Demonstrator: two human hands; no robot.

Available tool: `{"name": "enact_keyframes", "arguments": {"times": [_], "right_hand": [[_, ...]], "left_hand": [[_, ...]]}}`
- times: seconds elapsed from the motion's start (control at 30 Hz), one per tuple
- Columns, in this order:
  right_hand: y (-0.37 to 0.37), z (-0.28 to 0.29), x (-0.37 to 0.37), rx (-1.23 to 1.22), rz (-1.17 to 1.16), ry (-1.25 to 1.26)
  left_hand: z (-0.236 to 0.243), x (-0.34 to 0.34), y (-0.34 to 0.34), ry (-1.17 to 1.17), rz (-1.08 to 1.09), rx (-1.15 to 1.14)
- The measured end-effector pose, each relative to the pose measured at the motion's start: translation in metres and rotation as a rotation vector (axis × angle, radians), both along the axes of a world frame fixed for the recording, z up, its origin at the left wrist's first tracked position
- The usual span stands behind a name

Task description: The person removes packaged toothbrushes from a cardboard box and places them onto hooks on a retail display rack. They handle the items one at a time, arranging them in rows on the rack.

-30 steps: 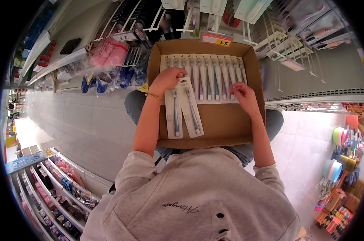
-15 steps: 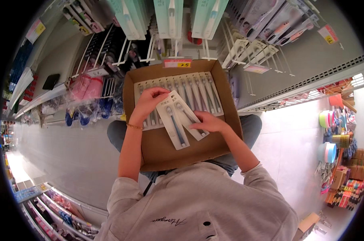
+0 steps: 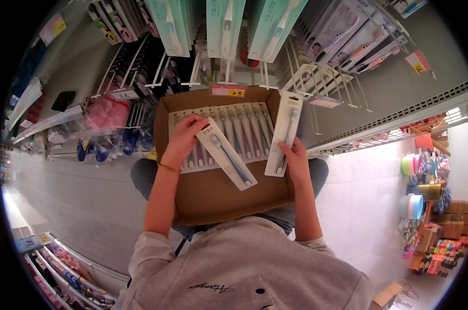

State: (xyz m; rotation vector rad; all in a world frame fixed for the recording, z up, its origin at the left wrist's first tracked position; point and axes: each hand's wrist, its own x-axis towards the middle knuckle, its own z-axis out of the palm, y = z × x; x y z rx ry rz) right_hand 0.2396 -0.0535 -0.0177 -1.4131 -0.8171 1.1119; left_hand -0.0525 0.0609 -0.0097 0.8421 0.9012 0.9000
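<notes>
- Toothbrush pack (image 3: pixel 226 153), long, white and flat, pinched at its upper end in the left hand (image 3: pixel 184 138), slanting down and to the right across the cardboard box (image 3: pixel 213 199).
- Head view only: seen from above, over a grey sweatshirt (image 3: pixel 244 268), both bare forearms reaching up from the lower edge into the box.
- Left hand closed on the slanted pack, fingers curled over its top corner, a thin bracelet (image 3: pixel 169 168) at the wrist; lower end of the pack lying over bare cardboard near the middle of the box.
- Second toothbrush pack (image 3: pixel 284 133) gripped in the right hand (image 3: pixel 297 157), held nearly upright along the right wall of the box, its top rising past the box's far rim; right fingers wrapped around its lower part.
- Row of packs (image 3: pixel 228 135) lying side by side and flat against the far end of the box, partly covered by the left hand and the slanted pack.
- Box resting on the lap, open side up, near half bare.
- Beyond the box, store pegs (image 3: pixel 167 70) hung with more goods: tall pale green boxes (image 3: pixel 223 26) straight ahead, grey packs with pink brushes (image 3: pixel 347 39) to the upper right, an orange price label (image 3: pixel 227 91) just above the box's far rim.
- Pink bagged goods (image 3: pixel 102 113) on a shelf to the left; coloured cups (image 3: pixel 412 165) and small cartons (image 3: pixel 453 214) on the pale floor at far right.
</notes>
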Motion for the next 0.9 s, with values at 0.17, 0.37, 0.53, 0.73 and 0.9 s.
{"name": "enact_keyframes", "arguments": {"times": [0.17, 0.37, 0.53, 0.73, 0.9], "right_hand": [[-0.027, 0.023, 0.018, -0.007, -0.119, -0.012], [-0.03, 0.036, 0.045, -0.038, -0.144, -0.075], [-0.023, 0.035, 0.065, -0.043, -0.146, -0.129], [-0.02, 0.022, 0.08, -0.015, -0.117, -0.315], [-0.012, 0.005, 0.103, 0.009, -0.168, -0.545]], "left_hand": [[0.003, 0.003, -0.002, -0.106, -0.063, -0.02], [-0.001, 0.003, -0.003, -0.047, -0.124, 0.02], [0.014, 0.005, -0.007, -0.032, -0.123, 0.023], [0.0, 0.006, -0.005, -0.074, -0.115, 0.023], [0.003, 0.007, -0.007, -0.022, -0.156, 0.031]]}}
